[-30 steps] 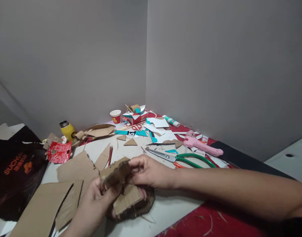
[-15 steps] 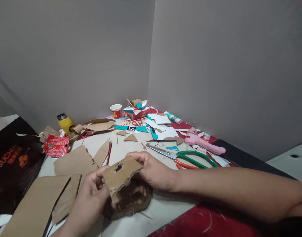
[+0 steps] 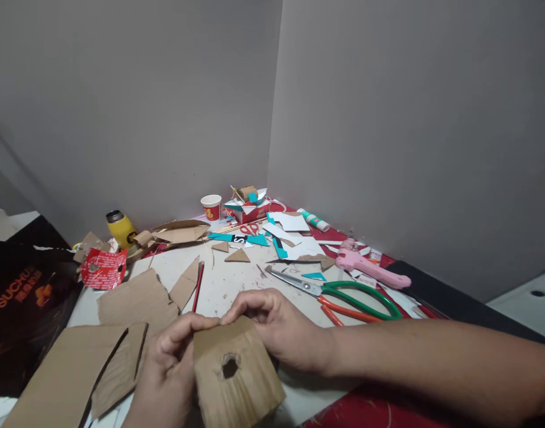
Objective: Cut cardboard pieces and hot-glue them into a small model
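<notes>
A brown cardboard piece (image 3: 249, 389) with a ragged hole through its face is held low in the middle, its face tilted up toward me. My left hand (image 3: 169, 356) grips its left side, thumb and fingertips at the top edge. On the upper right edge, my right hand (image 3: 276, 333) is closed around the same piece, and the two hands nearly meet there. Fingers behind the cardboard are hidden. Just beyond the hands lie a red and black pencil (image 3: 198, 286) and scissors (image 3: 361, 299) with green and orange handles.
Cardboard sheets (image 3: 62, 368) lie at the left beside a dark bag (image 3: 27, 297). Farther back are a yellow bottle (image 3: 120, 229), a paper cup (image 3: 211, 209), paper scraps (image 3: 294, 246) and a small paper boat (image 3: 249, 205). A pink glue gun (image 3: 372, 267) rests at the right.
Both hands have turned the cardboard so its holed face tips toward me, and it sits lower. The brown round-edged thing beneath it is now out of sight.
</notes>
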Demonstrator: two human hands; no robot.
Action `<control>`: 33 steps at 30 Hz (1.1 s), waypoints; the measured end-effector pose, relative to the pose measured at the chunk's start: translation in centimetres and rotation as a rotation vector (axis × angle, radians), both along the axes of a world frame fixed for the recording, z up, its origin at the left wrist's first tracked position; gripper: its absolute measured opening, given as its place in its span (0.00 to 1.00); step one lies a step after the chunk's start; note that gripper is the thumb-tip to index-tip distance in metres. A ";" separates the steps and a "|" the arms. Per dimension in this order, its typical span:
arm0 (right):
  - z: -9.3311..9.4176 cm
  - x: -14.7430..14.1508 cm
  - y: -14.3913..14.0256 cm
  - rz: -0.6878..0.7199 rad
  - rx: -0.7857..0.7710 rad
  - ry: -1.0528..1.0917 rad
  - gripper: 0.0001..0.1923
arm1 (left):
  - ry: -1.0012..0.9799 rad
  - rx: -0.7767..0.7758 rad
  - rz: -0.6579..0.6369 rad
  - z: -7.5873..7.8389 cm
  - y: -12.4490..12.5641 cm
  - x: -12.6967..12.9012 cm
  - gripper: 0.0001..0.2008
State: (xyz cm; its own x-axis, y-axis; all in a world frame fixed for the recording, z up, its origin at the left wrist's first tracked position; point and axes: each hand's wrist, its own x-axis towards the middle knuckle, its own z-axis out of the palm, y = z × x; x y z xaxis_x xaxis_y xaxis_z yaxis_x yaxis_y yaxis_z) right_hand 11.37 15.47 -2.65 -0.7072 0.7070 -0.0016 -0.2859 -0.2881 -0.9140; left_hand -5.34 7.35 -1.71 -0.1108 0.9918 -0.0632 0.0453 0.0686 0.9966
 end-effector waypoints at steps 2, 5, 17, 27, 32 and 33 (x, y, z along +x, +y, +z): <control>-0.2 0.0 0.0 -0.005 0.015 0.002 0.12 | -0.007 0.001 0.019 -0.2 0.0 0.0 0.10; -0.1 0.2 0.4 -0.048 0.228 0.002 0.06 | 0.056 -0.003 0.016 0.3 0.0 0.2 0.12; 1.2 2.2 3.2 -0.468 1.411 0.008 0.17 | 0.440 0.303 0.162 2.8 -2.0 -0.7 0.15; 1.6 1.6 2.3 -0.139 0.623 -0.172 0.08 | 0.891 0.861 0.025 2.5 -1.3 -1.5 0.24; 2.6 1.9 1.4 0.169 0.549 -0.177 0.06 | 0.797 0.786 0.032 2.8 -1.7 -1.6 0.18; 2.9 2.1 1.2 0.164 0.637 -0.160 0.05 | 0.755 0.703 0.067 2.9 -1.7 -1.3 0.14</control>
State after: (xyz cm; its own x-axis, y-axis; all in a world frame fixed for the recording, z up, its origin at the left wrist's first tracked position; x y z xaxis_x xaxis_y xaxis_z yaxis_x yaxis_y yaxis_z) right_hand 13.44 16.69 0.26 -0.8311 0.4885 0.2659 -0.1309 0.2927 -0.9472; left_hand -6.68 5.63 1.16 0.0629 0.7681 0.6372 0.6931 -0.4930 0.5259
